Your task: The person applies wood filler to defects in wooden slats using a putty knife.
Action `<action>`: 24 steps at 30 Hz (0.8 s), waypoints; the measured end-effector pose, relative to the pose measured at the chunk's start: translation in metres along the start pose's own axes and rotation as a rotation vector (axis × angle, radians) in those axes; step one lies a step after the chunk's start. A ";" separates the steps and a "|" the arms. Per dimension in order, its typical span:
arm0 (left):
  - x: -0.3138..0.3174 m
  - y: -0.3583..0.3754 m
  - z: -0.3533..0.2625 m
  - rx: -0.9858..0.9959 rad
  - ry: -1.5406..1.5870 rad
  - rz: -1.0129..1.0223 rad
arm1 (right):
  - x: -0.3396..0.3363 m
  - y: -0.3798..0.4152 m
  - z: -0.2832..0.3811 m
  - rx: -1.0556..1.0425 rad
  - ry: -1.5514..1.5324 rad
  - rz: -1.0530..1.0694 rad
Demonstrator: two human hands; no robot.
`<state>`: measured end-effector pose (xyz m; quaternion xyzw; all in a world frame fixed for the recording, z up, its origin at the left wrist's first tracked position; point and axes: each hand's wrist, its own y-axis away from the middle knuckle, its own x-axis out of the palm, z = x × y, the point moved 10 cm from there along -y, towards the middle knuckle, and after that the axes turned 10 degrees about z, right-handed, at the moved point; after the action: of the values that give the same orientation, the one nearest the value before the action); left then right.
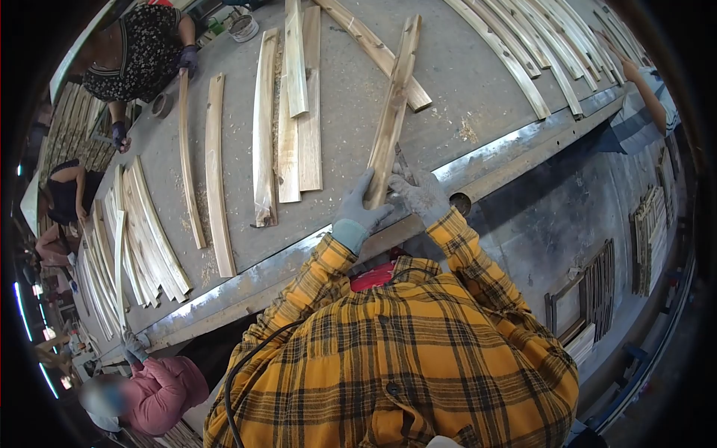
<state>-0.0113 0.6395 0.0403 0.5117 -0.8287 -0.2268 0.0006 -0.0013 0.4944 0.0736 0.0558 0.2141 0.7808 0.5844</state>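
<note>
The gloved fingers of the left hand (358,211) wrap around the lower end of a long wooden slat (391,112). The right hand (420,193) pinches the same end. The slat lies slanted over the grey table (463,82), beside other slats (299,112).

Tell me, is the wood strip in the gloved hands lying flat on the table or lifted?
Lifted at the near end: both hands, left hand and right hand, grip the wood strip at the table edge.

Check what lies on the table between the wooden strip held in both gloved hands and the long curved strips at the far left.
In the head view, between the held strip and the curved strips lie several flat wooden slats, side by side and partly overlapping on the grey table.
</note>
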 end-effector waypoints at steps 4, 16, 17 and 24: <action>-0.003 0.007 -0.008 -0.021 -0.019 0.007 | -0.005 0.003 -0.017 0.165 0.133 -0.022; -0.006 0.035 -0.074 -0.074 -0.107 -0.071 | -0.001 0.021 -0.007 0.115 -0.332 0.026; -0.006 0.039 -0.082 -0.095 -0.178 -0.111 | 0.001 0.022 -0.005 0.043 -0.566 0.030; 0.051 0.046 -0.146 0.097 0.022 0.280 | -0.054 0.019 -0.037 0.015 -1.362 0.020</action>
<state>-0.0404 0.5584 0.1767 0.3931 -0.9018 -0.1788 0.0165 -0.0139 0.4297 0.0570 0.5409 -0.1969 0.5752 0.5812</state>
